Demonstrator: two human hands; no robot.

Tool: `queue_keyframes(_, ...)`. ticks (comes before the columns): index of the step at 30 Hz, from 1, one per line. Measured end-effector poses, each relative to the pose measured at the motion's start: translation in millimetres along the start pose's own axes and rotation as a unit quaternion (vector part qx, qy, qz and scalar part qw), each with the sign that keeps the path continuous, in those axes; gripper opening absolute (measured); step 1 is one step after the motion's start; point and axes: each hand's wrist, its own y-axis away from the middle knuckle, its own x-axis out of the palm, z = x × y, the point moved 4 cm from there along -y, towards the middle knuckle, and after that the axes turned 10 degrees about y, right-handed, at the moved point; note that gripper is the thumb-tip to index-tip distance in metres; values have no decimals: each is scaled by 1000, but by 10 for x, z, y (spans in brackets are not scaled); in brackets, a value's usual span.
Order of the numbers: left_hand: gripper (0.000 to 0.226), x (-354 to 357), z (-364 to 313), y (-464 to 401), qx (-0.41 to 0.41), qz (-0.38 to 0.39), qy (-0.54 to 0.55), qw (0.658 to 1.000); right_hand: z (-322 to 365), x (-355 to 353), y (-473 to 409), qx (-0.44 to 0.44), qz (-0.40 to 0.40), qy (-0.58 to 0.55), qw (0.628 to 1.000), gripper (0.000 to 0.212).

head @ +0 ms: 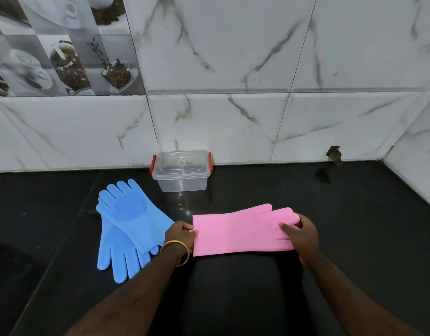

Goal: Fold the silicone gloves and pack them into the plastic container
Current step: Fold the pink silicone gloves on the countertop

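Pink silicone glove (240, 230) lies flat across the black glossy table (354, 238), gripped at both ends: the left hand (181, 235), with a gold bangle (176, 252) on its wrist, pinches the cuff, and the right hand (302, 232) clasps the fingertips. Just left, two blue silicone gloves (126, 226) lie overlapped, flat and unfolded. Behind them the clear plastic container (182, 170) with red clips stands lidded against the white marble-tiled wall (233, 57).
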Motion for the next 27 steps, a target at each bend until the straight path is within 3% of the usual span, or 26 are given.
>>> queue_keyframes(7, 5, 0, -18, 14, -11, 11, -11, 1000, -19, -22, 14, -18, -13, -57, 998, 51)
queue_keyframes(11, 17, 7, -26, 17, 7, 6, -35, 999, -52, -21, 15, -29, -13, -39, 999, 53)
queue_keyframes(14, 21, 28, -41, 33, 22, 8, -60, 998, -49, -22, 8, -76, -34, 61, 995, 52)
queue_keyframes(19, 30, 80, -135, 113, 50, -8, -151, 987, 15, 13, 58, -150, -86, 232, 957, 44)
queue_keyframes(23, 41, 90, -225, 188, 68, -11, -263, 962, -10, 97, 87, -134, -27, 385, 913, 37)
queue_keyframes(27, 49, 64, -286, 166, 35, 2, -259, 965, -4, 126, 162, -121, -4, 461, 879, 41)
